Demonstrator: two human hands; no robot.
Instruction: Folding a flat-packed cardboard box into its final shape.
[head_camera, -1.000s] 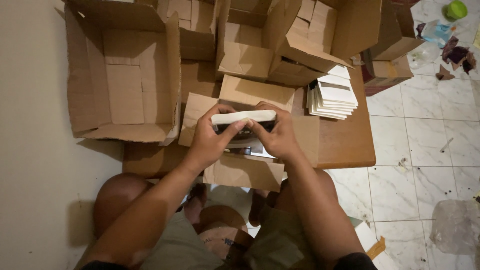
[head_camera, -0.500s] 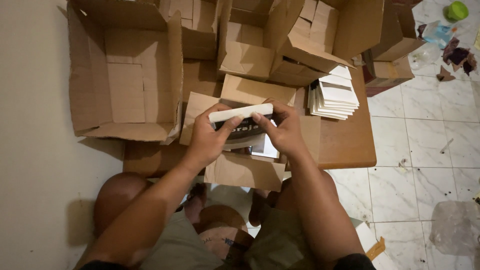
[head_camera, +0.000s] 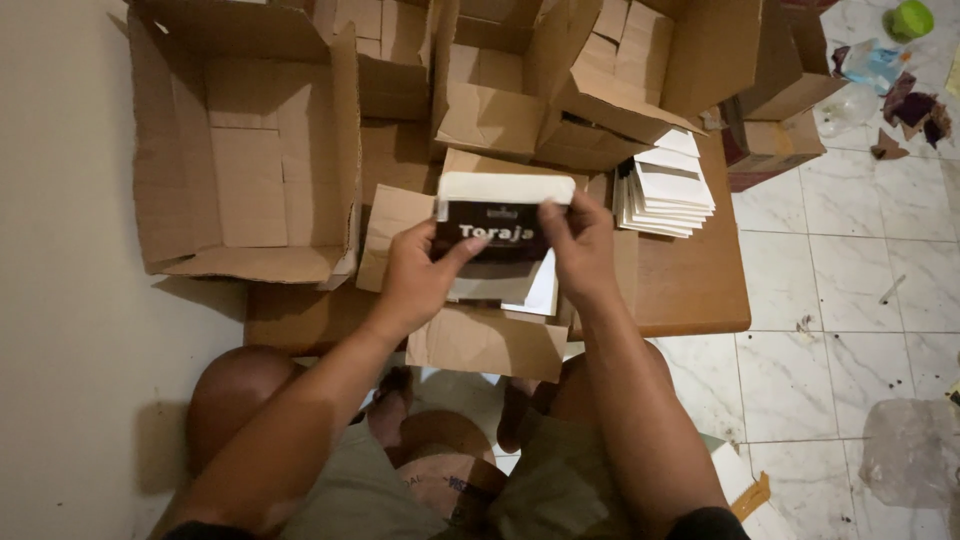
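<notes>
Upright, dark-labelled white carton (head_camera: 495, 225) between hands

Both forearms are extended forward. Left hand (head_camera: 415, 275) and right hand (head_camera: 580, 250) are raised side by side, fingers curled in a pinch, thumbs turned inward.

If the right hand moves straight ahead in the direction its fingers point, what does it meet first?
Probably the open brown cardboard box beyond the dark-and-white carton that the right hand grips; depth is unclear.
</notes>
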